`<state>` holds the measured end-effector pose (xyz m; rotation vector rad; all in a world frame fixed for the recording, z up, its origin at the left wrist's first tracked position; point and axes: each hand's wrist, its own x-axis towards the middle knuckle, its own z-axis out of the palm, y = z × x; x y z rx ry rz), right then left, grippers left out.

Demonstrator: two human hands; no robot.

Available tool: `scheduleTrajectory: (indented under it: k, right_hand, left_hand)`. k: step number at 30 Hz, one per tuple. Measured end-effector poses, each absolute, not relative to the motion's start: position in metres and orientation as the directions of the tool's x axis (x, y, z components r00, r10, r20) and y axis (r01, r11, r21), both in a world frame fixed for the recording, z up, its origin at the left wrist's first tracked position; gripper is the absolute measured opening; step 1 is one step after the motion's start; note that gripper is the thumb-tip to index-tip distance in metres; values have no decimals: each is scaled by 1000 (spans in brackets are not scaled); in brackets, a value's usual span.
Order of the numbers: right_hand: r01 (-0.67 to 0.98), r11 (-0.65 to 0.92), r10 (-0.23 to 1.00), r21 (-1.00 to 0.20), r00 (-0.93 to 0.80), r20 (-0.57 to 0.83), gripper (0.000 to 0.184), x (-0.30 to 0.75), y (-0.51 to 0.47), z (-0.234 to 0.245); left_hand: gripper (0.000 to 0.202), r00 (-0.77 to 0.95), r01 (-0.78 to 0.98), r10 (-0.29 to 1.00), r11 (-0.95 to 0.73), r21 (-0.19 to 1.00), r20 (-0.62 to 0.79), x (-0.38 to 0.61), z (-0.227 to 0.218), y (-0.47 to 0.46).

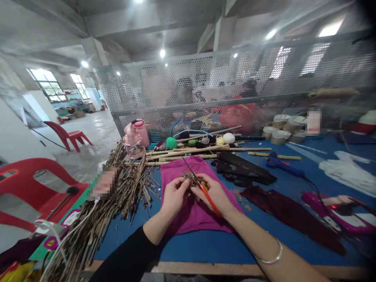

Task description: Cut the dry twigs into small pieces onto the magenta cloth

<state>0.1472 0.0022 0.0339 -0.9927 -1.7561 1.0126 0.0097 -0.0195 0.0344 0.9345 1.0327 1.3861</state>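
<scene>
My left hand (174,196) pinches a small brown bundle of dried plant bits (188,178) over a magenta cloth (188,203) on the blue table. My right hand (214,192) is closed round a thin tool with a red handle (210,197) and a long dark shaft (189,168) that points away towards the back of the table. The two hands meet at the bundle. A silver bangle (273,256) sits on my right wrist, and a black sleeve covers my left forearm.
A heap of dry twigs (117,196) lies left. Bamboo sticks (199,150), yarn balls (172,143) and a pink bottle (135,138) stand behind the cloth. Dark fabrics (243,168), a blue glue gun (282,164) lie right. Red chairs (29,184) stand left; people sit behind a mesh screen (205,86).
</scene>
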Motion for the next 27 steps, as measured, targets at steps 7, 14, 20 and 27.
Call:
scheduleTrajectory:
  k: [7,14,20,27]
  right_hand:
    - [400,470,854,-787,-431,291,47,159,4,37]
    - [504,567,819,-652,-426,383,63,158,5,33]
    - [538,620,785,-571,-427,450,68,158,7,30]
    - [551,647,761,-527,-437,479,64,157,6,31]
  left_hand:
    - [26,33,-275,999,-30,961,41,8,37,-22]
    - [25,12,-160,996,-83,984,86,7,41,-24]
    - [23,-51,-64,992,-121,991,117,8,38,-26]
    - [24,-109,66,986,-117,991,123,8,36,-27]
